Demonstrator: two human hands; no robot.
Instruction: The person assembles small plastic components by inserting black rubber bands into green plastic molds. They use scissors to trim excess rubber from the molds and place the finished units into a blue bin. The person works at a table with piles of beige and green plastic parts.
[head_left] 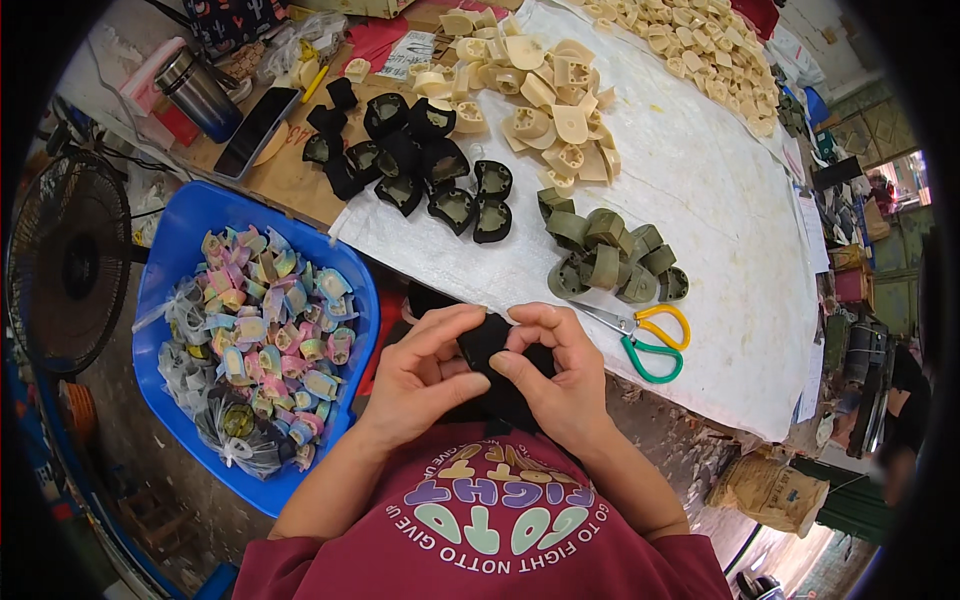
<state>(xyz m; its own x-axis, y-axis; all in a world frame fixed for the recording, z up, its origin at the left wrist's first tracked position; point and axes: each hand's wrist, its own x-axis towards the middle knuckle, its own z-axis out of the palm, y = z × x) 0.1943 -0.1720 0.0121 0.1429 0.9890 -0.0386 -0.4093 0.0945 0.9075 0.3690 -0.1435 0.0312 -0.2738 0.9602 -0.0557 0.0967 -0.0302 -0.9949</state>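
Observation:
Close to my body, in front of the table edge, my left hand (418,372) and my right hand (556,372) pinch a small black fabric-covered piece (484,342) between thumbs and fingers. It looks like a shoe heel wrapped in cloth, and the fingers hide part of it. Dark cloth shows below it on my lap. On the table beyond lie several black-covered heels (398,152) with hollow undersides facing up. Bare olive-green heels (606,252) are heaped to the right of them. Scissors (652,340) with one yellow and one green handle lie beside that heap, near the edge.
Beige heels (570,122) are piled on the white table cover (720,240), with more beyond. At the left stands a blue tub (365,300) of multicoloured heels and plastic bags. A phone (256,132), a steel flask (198,95) and a fan (75,262) are on that side.

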